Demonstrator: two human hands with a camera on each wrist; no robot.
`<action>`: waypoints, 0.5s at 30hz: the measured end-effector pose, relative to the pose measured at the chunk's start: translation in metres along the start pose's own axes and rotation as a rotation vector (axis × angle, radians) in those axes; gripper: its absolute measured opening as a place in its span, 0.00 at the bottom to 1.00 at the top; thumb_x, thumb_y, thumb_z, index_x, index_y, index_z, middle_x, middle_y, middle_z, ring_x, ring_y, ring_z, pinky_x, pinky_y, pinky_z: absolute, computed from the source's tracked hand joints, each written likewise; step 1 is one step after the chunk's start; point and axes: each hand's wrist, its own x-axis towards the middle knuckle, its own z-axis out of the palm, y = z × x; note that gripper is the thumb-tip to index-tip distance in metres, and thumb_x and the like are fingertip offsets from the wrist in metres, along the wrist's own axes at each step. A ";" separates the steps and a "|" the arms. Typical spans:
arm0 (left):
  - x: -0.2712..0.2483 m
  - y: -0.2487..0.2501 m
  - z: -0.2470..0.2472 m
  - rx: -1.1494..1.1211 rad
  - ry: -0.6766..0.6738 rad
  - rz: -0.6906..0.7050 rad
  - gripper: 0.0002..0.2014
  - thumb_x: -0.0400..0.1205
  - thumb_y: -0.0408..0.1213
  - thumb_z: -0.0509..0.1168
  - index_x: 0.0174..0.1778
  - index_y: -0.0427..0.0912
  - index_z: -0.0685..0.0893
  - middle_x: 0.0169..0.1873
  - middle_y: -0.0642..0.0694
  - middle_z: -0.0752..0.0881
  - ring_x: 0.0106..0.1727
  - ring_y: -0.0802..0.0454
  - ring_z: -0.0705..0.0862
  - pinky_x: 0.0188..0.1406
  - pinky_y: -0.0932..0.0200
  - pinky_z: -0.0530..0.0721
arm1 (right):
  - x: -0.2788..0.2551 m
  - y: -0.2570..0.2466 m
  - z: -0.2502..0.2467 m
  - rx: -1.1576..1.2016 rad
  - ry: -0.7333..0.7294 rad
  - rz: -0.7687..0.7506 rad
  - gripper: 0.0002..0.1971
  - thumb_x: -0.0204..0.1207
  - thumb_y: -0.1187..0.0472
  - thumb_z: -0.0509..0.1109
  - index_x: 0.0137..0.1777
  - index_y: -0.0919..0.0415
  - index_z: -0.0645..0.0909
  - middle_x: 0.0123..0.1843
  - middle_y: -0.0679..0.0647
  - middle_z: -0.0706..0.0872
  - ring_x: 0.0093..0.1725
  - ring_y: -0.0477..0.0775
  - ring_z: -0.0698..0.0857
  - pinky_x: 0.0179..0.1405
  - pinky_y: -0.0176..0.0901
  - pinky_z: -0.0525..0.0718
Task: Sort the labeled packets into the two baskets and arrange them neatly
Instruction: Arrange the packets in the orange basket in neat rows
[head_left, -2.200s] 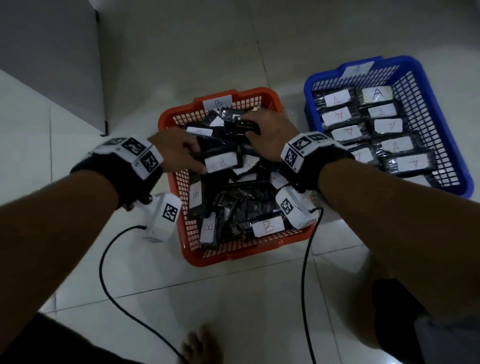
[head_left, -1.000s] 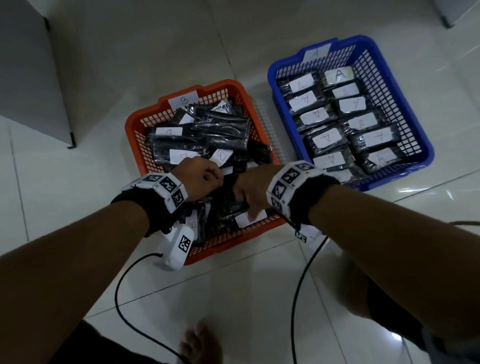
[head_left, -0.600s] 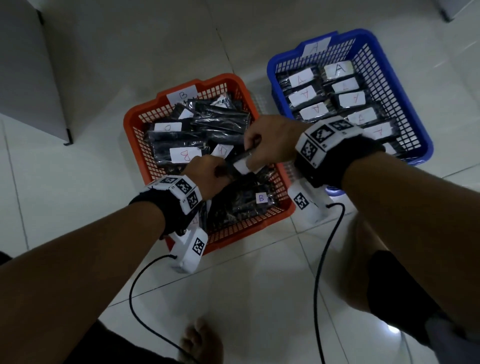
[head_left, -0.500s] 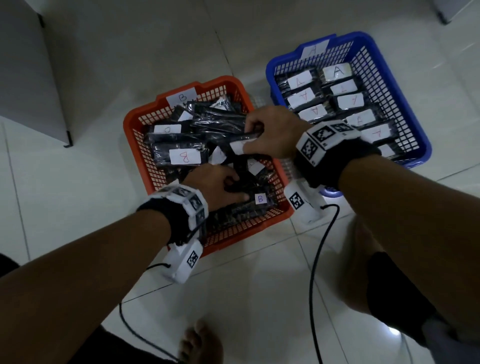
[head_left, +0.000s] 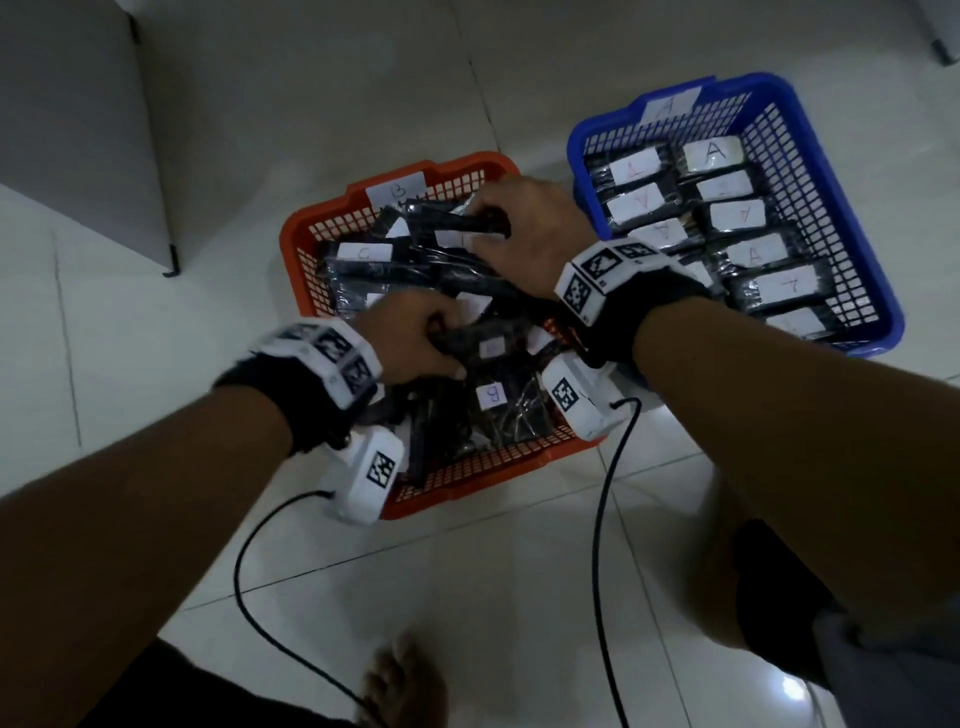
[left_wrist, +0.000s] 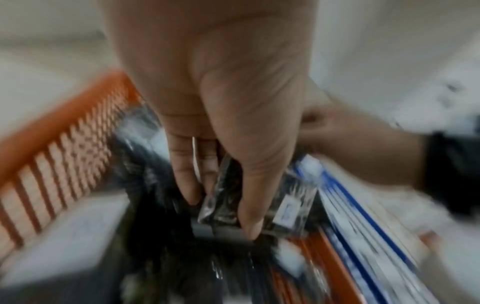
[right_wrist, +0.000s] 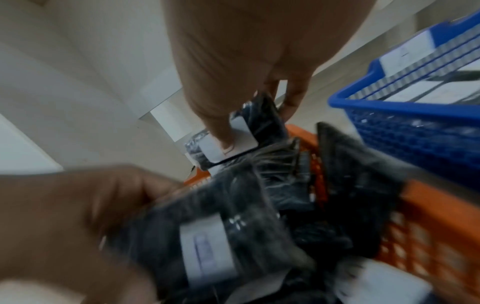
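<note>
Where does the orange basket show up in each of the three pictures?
Head: orange basket at centre, under both hands.
Left wrist: its mesh wall at left, blurred.
Right wrist: its rim at lower right.
Shared landmark: the blue basket beside it, seen in all three views.

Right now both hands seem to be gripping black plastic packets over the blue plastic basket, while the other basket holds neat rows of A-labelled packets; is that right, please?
Not quite: the hands work over the orange plastic basket, not the blue one. The head view shows the left hand and right hand each gripping a black plastic packet there, while the blue plastic basket holds the neat A-labelled rows.
</note>
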 end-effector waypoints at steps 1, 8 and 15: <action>-0.003 -0.009 -0.015 -0.018 0.048 -0.021 0.15 0.68 0.44 0.81 0.44 0.44 0.84 0.43 0.47 0.86 0.47 0.48 0.84 0.50 0.51 0.83 | 0.005 -0.002 0.003 -0.037 0.000 -0.014 0.13 0.77 0.54 0.71 0.60 0.49 0.84 0.58 0.51 0.87 0.56 0.52 0.84 0.56 0.41 0.81; -0.016 -0.066 -0.044 0.054 0.371 -0.159 0.13 0.77 0.44 0.72 0.53 0.42 0.85 0.49 0.41 0.88 0.52 0.41 0.85 0.51 0.52 0.81 | 0.025 -0.012 0.027 -0.178 -0.057 -0.067 0.17 0.80 0.58 0.66 0.67 0.52 0.81 0.66 0.54 0.84 0.66 0.58 0.80 0.68 0.54 0.78; -0.023 -0.067 -0.002 0.241 0.657 0.001 0.30 0.77 0.42 0.68 0.76 0.42 0.70 0.71 0.37 0.74 0.69 0.36 0.74 0.65 0.38 0.75 | 0.002 -0.035 0.027 -0.307 0.000 -0.310 0.08 0.74 0.56 0.65 0.49 0.54 0.84 0.47 0.50 0.85 0.49 0.54 0.84 0.46 0.45 0.82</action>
